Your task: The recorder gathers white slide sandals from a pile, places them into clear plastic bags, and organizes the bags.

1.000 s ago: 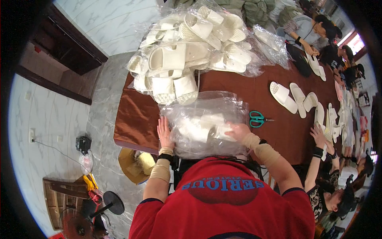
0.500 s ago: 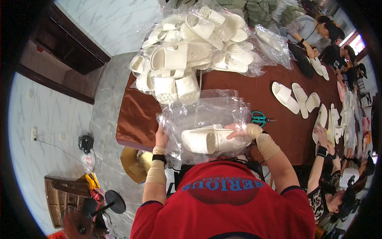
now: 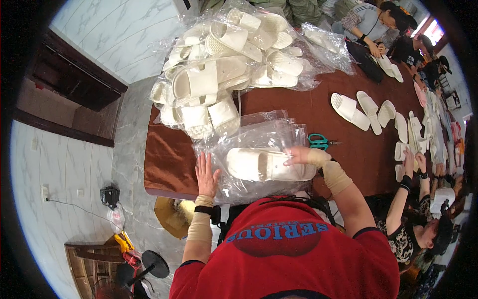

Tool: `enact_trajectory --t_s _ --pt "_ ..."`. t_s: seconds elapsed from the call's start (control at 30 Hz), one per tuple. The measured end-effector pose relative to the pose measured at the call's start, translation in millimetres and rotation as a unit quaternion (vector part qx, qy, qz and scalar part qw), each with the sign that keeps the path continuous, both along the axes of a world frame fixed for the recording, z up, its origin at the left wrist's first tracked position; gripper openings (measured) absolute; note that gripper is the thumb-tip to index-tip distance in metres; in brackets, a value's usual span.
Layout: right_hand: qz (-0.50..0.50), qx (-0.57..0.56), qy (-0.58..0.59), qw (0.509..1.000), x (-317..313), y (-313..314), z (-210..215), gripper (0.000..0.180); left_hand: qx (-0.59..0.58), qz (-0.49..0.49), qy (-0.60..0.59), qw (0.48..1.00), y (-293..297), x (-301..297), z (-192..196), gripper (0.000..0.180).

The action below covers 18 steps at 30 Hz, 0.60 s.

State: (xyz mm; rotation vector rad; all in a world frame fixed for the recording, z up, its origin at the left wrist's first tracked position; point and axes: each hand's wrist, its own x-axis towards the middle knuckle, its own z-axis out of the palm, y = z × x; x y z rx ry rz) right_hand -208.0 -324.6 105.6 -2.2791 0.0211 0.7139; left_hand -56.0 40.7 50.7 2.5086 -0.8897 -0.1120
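Observation:
A pair of white slippers [image 3: 246, 163] lies nested together at the near edge of the table, on or inside a clear plastic bag [image 3: 234, 189]; which of the two I cannot tell for sure. My right hand [image 3: 299, 155] grips the slippers near their right end, thumb and fingers bent over the strap. To their left, my left hand [image 3: 206, 178] is open, its fingers spread flat at the bag's left edge. More clear bags [image 3: 259, 134] are layered flat just beyond the slippers.
Bagged white slippers [image 3: 204, 79] are heaped at the far left. Green-handled scissors [image 3: 318, 141] lie right of the bags on the brown tablecloth [image 3: 294, 107]. Loose slippers [image 3: 350, 110] sit farther right, near co-workers' hands [image 3: 409, 162]. A cardboard box [image 3: 172, 219] stands below the table's left corner.
My left hand has let go of the bag's edge and spread its fingers. My right hand stays on the slippers. A co-worker's hands at the right have moved off the slipper they held.

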Motion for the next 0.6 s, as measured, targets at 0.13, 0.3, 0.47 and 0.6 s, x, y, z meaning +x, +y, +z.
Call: enact_trajectory --t_s 0.13,0.3,0.47,0.6 --pt "-0.206 -0.001 -0.043 0.978 -58 -35 3 0.051 0.024 0.021 -0.048 0.998 -2 -2 -25 0.066" --pt "-0.442 -0.158 -0.222 0.855 -78 -4 80 0.039 -0.003 0.009 -0.076 0.997 -6 -6 -17 0.066" --pt "-0.346 0.011 -0.343 0.873 -33 67 104 0.038 0.034 0.004 -0.114 0.993 -7 -8 -29 0.062" --pt "-0.187 0.052 -0.232 0.953 -8 98 14 0.04 0.03 0.0 -0.053 0.998 11 0 -59 0.06"
